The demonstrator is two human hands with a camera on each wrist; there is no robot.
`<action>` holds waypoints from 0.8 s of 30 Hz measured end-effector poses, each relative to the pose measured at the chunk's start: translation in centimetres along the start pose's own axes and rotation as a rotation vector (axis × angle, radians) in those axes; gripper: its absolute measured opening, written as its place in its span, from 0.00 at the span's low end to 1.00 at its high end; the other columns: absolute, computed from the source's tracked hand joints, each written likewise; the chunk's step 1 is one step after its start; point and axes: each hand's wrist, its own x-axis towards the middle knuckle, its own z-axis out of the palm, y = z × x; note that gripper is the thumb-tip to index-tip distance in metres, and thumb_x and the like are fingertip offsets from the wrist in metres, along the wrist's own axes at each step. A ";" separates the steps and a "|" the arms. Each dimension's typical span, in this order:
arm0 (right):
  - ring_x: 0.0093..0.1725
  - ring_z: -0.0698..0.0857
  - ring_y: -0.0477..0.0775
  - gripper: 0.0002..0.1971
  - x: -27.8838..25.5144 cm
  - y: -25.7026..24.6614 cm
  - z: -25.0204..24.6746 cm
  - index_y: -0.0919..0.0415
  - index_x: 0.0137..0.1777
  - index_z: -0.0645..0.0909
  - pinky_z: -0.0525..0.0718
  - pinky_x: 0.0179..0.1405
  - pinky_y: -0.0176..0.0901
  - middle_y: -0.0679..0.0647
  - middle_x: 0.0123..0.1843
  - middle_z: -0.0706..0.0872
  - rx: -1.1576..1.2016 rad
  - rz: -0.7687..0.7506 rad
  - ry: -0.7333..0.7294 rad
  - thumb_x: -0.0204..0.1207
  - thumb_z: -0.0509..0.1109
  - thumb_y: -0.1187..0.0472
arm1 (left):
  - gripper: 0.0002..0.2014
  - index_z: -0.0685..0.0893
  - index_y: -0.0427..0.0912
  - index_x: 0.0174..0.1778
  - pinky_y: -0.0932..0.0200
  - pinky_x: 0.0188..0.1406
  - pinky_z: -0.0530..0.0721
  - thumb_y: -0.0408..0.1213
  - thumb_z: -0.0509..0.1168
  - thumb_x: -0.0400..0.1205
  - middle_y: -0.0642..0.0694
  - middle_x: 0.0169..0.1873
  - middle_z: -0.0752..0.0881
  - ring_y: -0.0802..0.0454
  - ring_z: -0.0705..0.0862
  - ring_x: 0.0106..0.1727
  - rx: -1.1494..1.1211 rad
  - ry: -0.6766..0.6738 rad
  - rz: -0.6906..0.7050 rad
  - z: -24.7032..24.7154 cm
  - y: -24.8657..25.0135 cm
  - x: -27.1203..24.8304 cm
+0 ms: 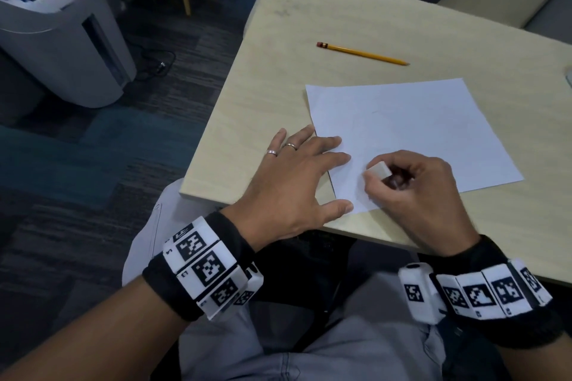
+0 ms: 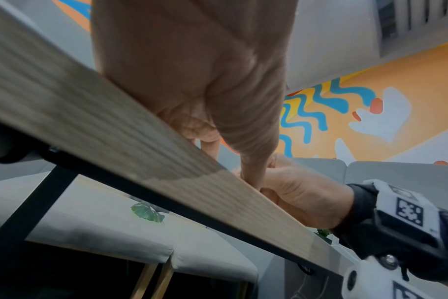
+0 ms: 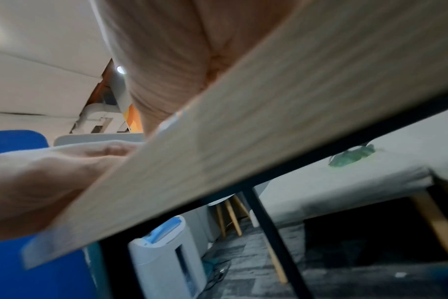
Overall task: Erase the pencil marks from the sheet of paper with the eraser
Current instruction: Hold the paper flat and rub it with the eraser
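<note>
Low in the head view, the left hand (image 1: 291, 182) lies flat, fingers spread on the paper (image 1: 411, 130), while right hand (image 1: 414, 192) fingers pinch the eraser (image 1: 378, 169).

Any pencil marks on the sheet of paper (image 1: 411, 130) are too faint to make out. The right hand (image 1: 414, 192) hides the eraser's (image 1: 378, 169) lower end; at 3 o'clock, a pale object (image 1: 569, 76) is cut off.

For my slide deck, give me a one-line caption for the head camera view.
Left hand flat on the paper while the right hand rubs it with the eraser; pencil lies beyond.
</note>
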 end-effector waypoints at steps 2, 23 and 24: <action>0.31 0.79 0.47 0.06 0.0 0.2 -0.5 0.50 0.43 0.92 0.82 0.36 0.46 0.46 0.31 0.86 0.010 0.007 0.027 0.78 0.81 0.63 | 0.37 0.72 0.65 0.85 0.45 0.91 0.35 0.70 0.69 0.80 0.64 0.89 0.62 0.55 0.47 0.93 0.004 0.002 -0.002 0.0 0.0 0.0; 0.33 0.79 0.47 0.08 -0.5 0.1 -0.3 0.50 0.43 0.93 0.78 0.39 0.39 0.43 0.34 0.88 -0.007 -0.055 0.005 0.78 0.82 0.65 | 0.36 0.72 0.64 0.85 0.46 0.90 0.33 0.70 0.68 0.81 0.64 0.90 0.61 0.54 0.46 0.93 -0.005 -0.010 -0.003 0.0 0.1 0.0; 0.34 0.80 0.47 0.07 -0.9 -0.5 0.4 0.50 0.44 0.93 0.77 0.39 0.35 0.40 0.35 0.87 -0.005 -0.084 -0.024 0.77 0.82 0.65 | 0.37 0.71 0.64 0.86 0.46 0.91 0.34 0.70 0.68 0.81 0.64 0.90 0.61 0.54 0.46 0.93 -0.003 -0.011 -0.003 0.0 0.1 -0.1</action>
